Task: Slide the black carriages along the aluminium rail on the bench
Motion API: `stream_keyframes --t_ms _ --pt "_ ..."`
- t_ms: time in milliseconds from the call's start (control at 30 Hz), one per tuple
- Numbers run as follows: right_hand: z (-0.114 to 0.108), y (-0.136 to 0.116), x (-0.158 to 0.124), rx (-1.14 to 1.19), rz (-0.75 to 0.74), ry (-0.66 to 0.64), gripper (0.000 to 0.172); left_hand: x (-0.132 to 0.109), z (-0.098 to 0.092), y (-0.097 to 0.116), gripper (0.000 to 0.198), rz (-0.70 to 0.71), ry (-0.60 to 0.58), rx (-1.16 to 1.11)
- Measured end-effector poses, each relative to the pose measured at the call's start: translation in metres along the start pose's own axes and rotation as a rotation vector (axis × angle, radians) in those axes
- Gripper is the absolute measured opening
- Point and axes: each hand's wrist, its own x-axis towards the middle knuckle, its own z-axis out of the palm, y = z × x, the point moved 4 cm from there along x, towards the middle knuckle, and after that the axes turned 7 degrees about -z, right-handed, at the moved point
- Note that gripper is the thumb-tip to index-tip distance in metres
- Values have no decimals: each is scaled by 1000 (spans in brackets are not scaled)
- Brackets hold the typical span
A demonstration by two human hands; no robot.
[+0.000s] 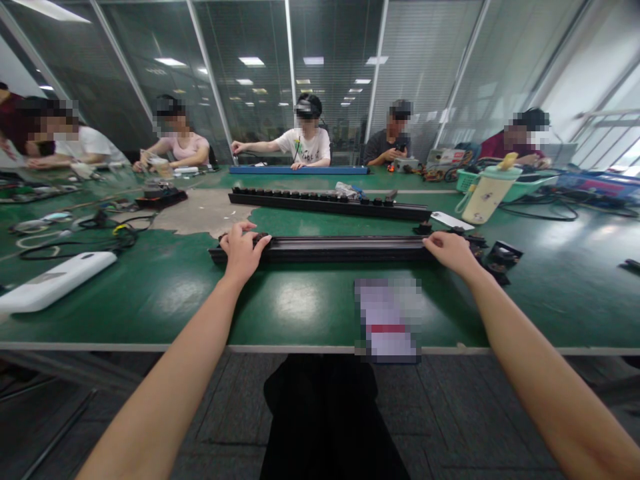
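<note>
A long black grooved rail (345,248) lies crosswise on the green table in front of me. My left hand (243,250) is at its left end, fingers bent and thumb closed around a small dark part (260,238) seated on the rail; the fingers cover much of it. At the opposite end, my right hand (447,250) pinches the rail between thumb and fingers. Loose black parts (504,255) lie just beyond my right hand. A second black rail (325,205), topped with a row of several round black pieces, rests behind the first.
A phone (387,320) lies at the front table edge (300,348). To the left are a white oblong device (60,283) and black cables (100,240). A cream tumbler (493,193) and a green basket (530,185) stand at right. Several people sit across the table, one behind a blue bar (300,171).
</note>
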Motion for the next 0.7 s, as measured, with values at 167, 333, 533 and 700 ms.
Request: stream_keyframes --t_ms 167,333,533,700 --pt "0 1 0 5 -6 9 33 0 1 0 26 8 -3 -16" --pt "1 2 0 9 -21 19 35 0 2 -1 27 22 -1 -20" --pt "2 3 0 6 -13 23 35 3 5 -3 27 53 -9 -32" --pt "1 2 -1 -4 4 -3 36 5 7 -8 28 71 -8 -60"
